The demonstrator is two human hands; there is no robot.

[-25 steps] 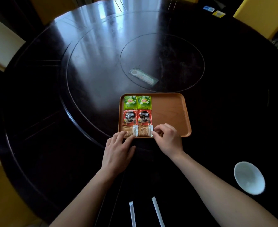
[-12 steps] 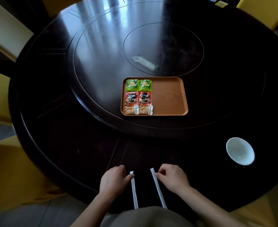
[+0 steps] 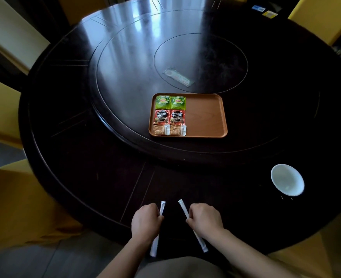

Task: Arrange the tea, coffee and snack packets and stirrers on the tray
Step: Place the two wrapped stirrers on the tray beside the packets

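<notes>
An orange-brown tray [image 3: 205, 115] lies on the dark round table. Its left half holds two green tea packets [image 3: 170, 102], two red coffee packets [image 3: 169, 116] below them and two tan snack packets [image 3: 169, 130] at the near edge. At the table's near edge my left hand [image 3: 145, 223] is closed around a white wrapped stirrer [image 3: 162, 207]. My right hand [image 3: 204, 219] grips a second wrapped stirrer [image 3: 182, 207]. Both stirrers stick out above and below the fists.
A white bowl [image 3: 287, 179] stands on the table at the right. A clear wrapped item [image 3: 178, 77] lies beyond the tray on the turntable [image 3: 125, 77]. Yellow chairs [image 3: 314, 15] ring the table. The tray's right half is bare.
Both hands left the snack packets on the tray, came back to the near table edge and closed on the two stirrers, lifting them off the table.
</notes>
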